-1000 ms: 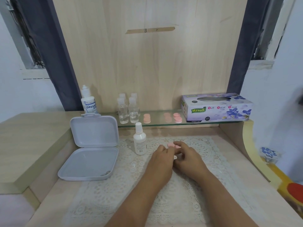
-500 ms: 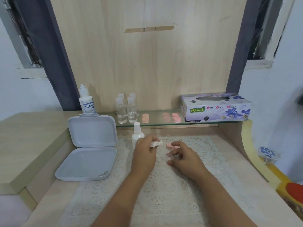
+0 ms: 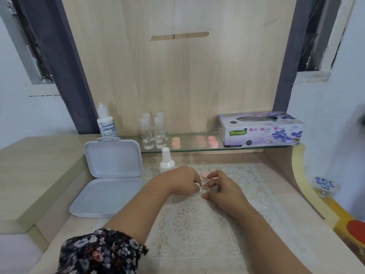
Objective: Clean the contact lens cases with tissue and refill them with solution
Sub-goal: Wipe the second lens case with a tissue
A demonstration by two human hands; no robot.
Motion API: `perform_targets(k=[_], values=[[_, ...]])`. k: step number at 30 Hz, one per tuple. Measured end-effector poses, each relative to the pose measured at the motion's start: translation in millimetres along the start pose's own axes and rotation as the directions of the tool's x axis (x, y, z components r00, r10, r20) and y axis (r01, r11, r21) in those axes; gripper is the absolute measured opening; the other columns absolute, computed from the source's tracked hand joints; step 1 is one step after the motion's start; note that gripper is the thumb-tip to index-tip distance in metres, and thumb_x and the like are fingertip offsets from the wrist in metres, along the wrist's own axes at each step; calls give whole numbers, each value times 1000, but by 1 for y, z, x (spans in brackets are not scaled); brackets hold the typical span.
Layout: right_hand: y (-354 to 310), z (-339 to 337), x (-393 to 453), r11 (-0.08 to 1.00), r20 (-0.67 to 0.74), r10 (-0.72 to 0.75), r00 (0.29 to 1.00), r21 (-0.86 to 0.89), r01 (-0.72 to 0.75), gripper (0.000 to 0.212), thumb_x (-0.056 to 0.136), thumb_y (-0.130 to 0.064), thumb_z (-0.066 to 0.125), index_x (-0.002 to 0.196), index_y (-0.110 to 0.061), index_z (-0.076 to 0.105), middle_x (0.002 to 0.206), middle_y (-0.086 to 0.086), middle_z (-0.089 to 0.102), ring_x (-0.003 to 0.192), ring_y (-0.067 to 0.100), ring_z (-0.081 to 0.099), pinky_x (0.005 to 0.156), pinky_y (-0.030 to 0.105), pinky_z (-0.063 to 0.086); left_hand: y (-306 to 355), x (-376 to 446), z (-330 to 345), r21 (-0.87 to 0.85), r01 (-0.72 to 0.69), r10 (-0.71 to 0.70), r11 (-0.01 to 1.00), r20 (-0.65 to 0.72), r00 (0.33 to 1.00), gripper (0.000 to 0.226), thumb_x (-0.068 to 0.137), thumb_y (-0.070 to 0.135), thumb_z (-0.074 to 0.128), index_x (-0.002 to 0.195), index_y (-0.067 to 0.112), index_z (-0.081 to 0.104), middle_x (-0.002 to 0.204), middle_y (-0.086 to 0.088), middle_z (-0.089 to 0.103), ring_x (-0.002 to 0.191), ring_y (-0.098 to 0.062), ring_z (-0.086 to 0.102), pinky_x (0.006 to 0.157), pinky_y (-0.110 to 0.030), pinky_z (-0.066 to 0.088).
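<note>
My left hand (image 3: pixel 180 179) pinches a small wad of white tissue (image 3: pixel 198 185) over the lace mat (image 3: pixel 197 224). My right hand (image 3: pixel 223 189) is right beside it, fingers curled around a small clear lens case (image 3: pixel 205 189) that is mostly hidden. A pink case lid (image 3: pixel 204 174) lies on the mat just behind the hands. A small white solution bottle (image 3: pixel 166 161) stands behind my left hand. More pink lens cases (image 3: pixel 212 141) sit on the glass shelf (image 3: pixel 187 149).
An open grey plastic box (image 3: pixel 110 175) lies at the left. On the shelf stand a Dream Eye bottle (image 3: pixel 106 123), several small clear bottles (image 3: pixel 154 133) and a Mysoft tissue box (image 3: pixel 260 129). A raised wooden ledge (image 3: pixel 35 175) borders the left.
My left hand, holding the tissue wad, swung out toward the white bottle and has come back down against my right hand. The camera view tilted slightly.
</note>
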State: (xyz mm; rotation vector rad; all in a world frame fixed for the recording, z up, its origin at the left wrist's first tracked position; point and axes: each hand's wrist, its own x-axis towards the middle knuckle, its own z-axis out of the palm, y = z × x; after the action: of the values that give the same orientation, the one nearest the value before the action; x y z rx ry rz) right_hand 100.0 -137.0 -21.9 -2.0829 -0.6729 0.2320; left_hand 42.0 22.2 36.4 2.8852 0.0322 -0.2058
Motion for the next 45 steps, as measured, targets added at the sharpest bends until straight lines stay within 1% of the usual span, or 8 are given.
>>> perform_targets(k=[4,9,18,23,27,32,39,45], values=[[-1,-1,-1,1000,4,0,1000,-1,0,44,72,-24,80,102,-38,50,92,-19,67,76,-1,60,56,13,40,2,5,-1,-70,93,-90,993,39,995,43,91,44,52,84,4,67,79,-4,60,71,-19,53,65,-33,43],[-1,0,-1,1000,5,-6,1000,-8,6,44,72,-23,80,102,-37,51,93,-19,69,76,1,60,54,12,41,3,6,1,67,21,-21,998,-9,1000,28,90,6,56,115,10,69,112,-4,68,100,-21,63,89,-35,52],[-1,1,0,1000,-8,-10,1000,5,10,43,70,-22,81,99,-37,52,93,-16,69,81,1,62,59,17,45,9,8,12,275,5,31,962,-125,992,17,89,5,54,98,8,68,99,-7,61,90,-24,59,77,-34,50],[1,3,2,1000,-32,-15,999,3,15,42,66,-24,83,92,-37,52,92,-16,68,87,1,60,63,19,42,12,3,15,135,179,-147,975,-221,964,13,84,8,53,89,6,65,89,-9,64,80,-24,61,70,-34,53],[3,4,3,1000,-44,-3,999,5,3,42,64,-26,83,89,-39,51,92,-16,67,93,3,58,70,24,44,11,0,21,-157,318,-349,935,-246,904,7,80,6,56,75,5,60,73,-7,59,68,-23,57,56,-29,45],[2,3,3,1000,-24,4,1000,25,-3,42,66,-25,84,91,-36,51,95,-14,66,89,2,59,51,10,40,6,-8,15,-461,311,-463,831,-262,847,11,84,11,60,90,5,66,88,-9,68,70,-21,62,61,-29,50],[6,5,6,998,-23,7,1000,70,-5,40,61,-28,79,90,-36,53,90,-13,68,83,9,63,63,26,47,40,-10,25,-192,348,-395,918,-331,857,5,88,12,54,83,12,52,84,-4,52,80,-22,54,65,-28,39],[7,4,6,995,-9,10,1000,95,-9,40,62,-25,78,92,-34,53,91,-12,68,79,13,64,60,28,47,44,-6,32,26,339,-314,941,-311,897,13,92,12,56,101,4,61,93,-8,56,96,-26,61,68,-29,41]])
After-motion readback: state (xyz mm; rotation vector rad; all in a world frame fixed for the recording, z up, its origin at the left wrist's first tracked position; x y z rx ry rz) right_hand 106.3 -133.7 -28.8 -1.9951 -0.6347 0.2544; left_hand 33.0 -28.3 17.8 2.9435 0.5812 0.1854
